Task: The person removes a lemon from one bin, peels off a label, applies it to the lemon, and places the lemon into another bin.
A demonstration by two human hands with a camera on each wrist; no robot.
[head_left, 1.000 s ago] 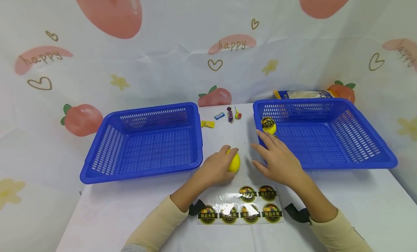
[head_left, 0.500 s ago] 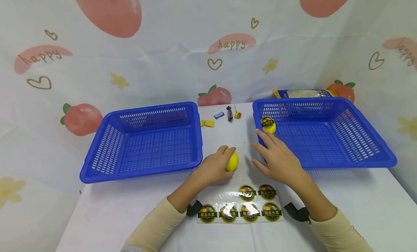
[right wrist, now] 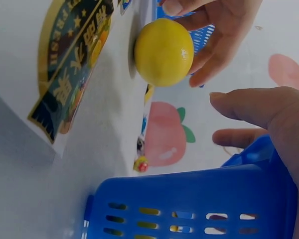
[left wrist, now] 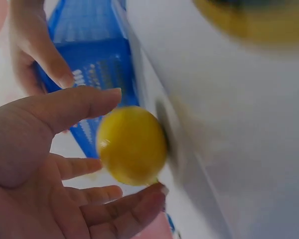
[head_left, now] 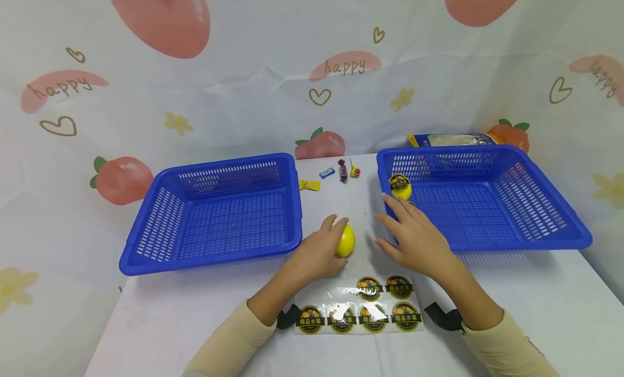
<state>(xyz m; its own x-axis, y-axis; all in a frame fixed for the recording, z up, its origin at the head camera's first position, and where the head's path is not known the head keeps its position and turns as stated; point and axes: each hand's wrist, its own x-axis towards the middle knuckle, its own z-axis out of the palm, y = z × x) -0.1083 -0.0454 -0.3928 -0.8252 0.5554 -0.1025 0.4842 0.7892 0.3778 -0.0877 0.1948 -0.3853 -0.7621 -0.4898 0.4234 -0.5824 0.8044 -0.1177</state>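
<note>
A yellow lemon [head_left: 346, 241] sits on the white table between two blue baskets. My left hand [head_left: 319, 252] is beside it, thumb and fingers spread loosely around its left side. In the left wrist view the fingertips are right at the lemon [left wrist: 132, 145], with a gap between it and the palm. My right hand [head_left: 419, 239] is held with spread fingers over the left rim of the right basket [head_left: 524, 244], holding nothing. Just beyond its fingertips, a lemon with a round black-and-gold sticker [head_left: 401, 187] lies in that basket; another beside it is mostly hidden.
A sheet of round stickers [head_left: 358, 306] lies in front of the hands. The left basket [head_left: 214, 263] stands at left. Behind are a yellow packet [head_left: 310, 185], a blue candy [head_left: 326, 173], a purple candy [head_left: 343, 171] and a lollipop [head_left: 355, 171]. A bag [head_left: 455, 140] lies behind the right basket.
My left hand has drawn slightly left and its fingers have loosened, so more of the lemon shows. The lemon has shifted a little left. The right hand has stayed in place.
</note>
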